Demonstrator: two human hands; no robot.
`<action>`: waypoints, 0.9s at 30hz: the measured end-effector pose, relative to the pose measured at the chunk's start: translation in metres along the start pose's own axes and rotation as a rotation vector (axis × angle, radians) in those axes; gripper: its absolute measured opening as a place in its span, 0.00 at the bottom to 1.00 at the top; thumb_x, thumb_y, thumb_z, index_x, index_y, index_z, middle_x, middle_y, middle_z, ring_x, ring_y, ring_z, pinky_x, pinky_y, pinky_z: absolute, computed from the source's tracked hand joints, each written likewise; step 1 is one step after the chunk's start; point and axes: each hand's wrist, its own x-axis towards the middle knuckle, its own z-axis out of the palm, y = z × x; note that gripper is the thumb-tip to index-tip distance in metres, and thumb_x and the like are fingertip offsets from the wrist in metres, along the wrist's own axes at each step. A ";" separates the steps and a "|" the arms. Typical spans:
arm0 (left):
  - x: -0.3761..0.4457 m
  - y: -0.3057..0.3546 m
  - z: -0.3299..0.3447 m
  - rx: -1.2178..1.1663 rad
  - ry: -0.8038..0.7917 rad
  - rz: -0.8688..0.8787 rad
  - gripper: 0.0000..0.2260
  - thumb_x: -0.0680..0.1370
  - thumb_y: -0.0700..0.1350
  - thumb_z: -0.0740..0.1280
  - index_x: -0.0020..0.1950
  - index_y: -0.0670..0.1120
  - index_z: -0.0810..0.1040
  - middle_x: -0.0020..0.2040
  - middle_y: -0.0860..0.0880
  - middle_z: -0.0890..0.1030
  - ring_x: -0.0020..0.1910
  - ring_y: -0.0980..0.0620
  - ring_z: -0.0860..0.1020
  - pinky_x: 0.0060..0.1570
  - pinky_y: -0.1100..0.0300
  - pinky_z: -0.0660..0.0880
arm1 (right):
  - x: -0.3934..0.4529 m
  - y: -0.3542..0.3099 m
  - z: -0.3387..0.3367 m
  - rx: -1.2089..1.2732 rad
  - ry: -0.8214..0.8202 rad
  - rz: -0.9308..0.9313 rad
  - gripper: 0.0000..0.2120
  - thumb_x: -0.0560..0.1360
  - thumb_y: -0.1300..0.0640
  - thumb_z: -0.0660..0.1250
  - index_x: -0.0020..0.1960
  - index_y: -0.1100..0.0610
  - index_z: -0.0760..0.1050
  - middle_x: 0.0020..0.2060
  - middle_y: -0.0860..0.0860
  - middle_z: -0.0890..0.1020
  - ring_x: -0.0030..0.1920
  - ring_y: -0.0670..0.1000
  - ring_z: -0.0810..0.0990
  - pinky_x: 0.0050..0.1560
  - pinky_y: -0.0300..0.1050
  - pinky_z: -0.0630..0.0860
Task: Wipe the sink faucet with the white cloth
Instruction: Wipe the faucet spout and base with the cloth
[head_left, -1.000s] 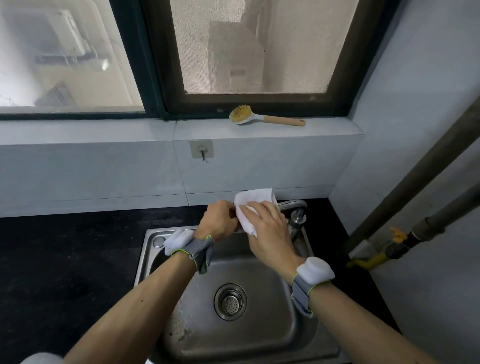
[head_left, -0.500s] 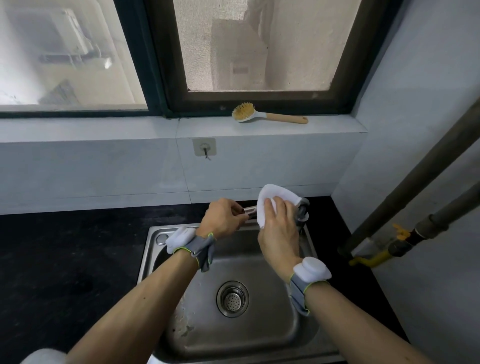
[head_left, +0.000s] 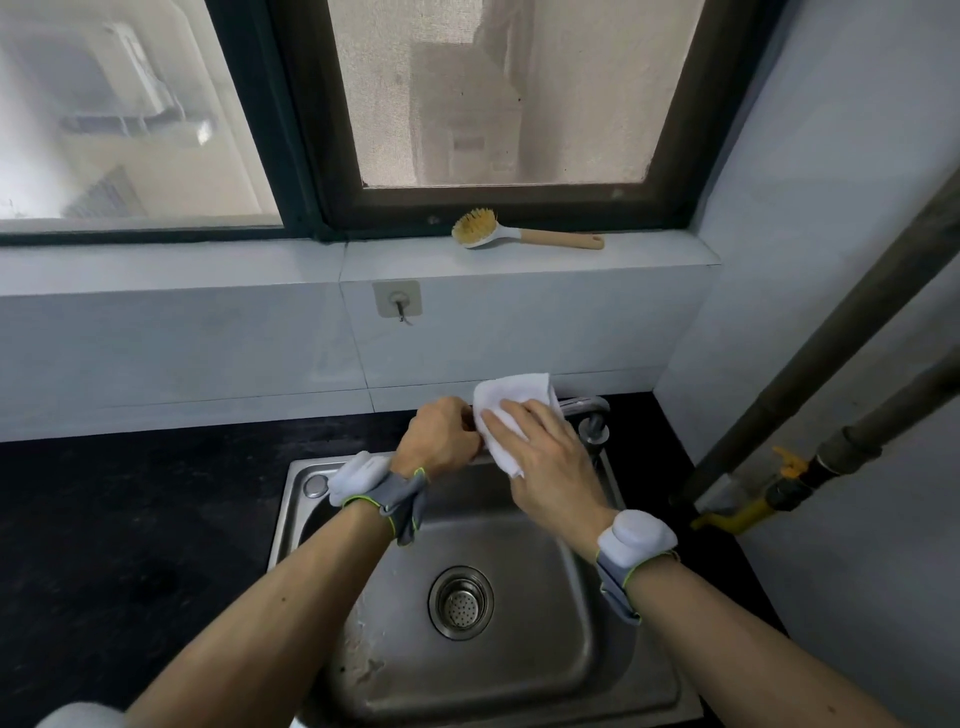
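Right hand (head_left: 550, 462), fingers extended, presses folded white cloth (head_left: 511, 410) over chrome sink faucet (head_left: 587, 410); left hand (head_left: 441, 441) clenched on spout; steel sink basin (head_left: 519, 670) open below.

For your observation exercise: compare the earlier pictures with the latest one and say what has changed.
The right hand slid the white cloth leftward along the faucet, back from the right-hand bend, baring that bend again. The left hand stayed closed at the spout; brush and sink unchanged.

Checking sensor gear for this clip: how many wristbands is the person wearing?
2: one wristband on the left wrist above the sink's back-left corner, one on the right wrist over its right side. None appear hidden.
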 end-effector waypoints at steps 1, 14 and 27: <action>0.001 0.000 0.000 0.002 0.000 -0.008 0.16 0.65 0.49 0.63 0.46 0.43 0.82 0.43 0.41 0.86 0.45 0.41 0.85 0.49 0.48 0.82 | 0.001 0.002 -0.001 -0.028 0.006 -0.005 0.31 0.65 0.59 0.56 0.68 0.53 0.72 0.62 0.53 0.77 0.61 0.57 0.73 0.63 0.50 0.70; 0.003 -0.003 0.003 -0.010 0.017 -0.028 0.11 0.73 0.48 0.72 0.53 0.46 0.80 0.48 0.45 0.86 0.49 0.45 0.84 0.53 0.50 0.81 | 0.022 0.047 -0.012 -0.171 -0.072 0.228 0.20 0.62 0.61 0.66 0.52 0.53 0.81 0.46 0.53 0.84 0.49 0.58 0.80 0.47 0.48 0.72; -0.002 -0.009 0.004 -0.031 0.062 0.025 0.12 0.75 0.48 0.71 0.56 0.46 0.79 0.51 0.47 0.84 0.50 0.48 0.81 0.53 0.54 0.79 | 0.021 0.062 -0.020 0.152 -0.027 0.601 0.14 0.68 0.69 0.57 0.51 0.60 0.74 0.47 0.60 0.80 0.40 0.62 0.72 0.38 0.45 0.67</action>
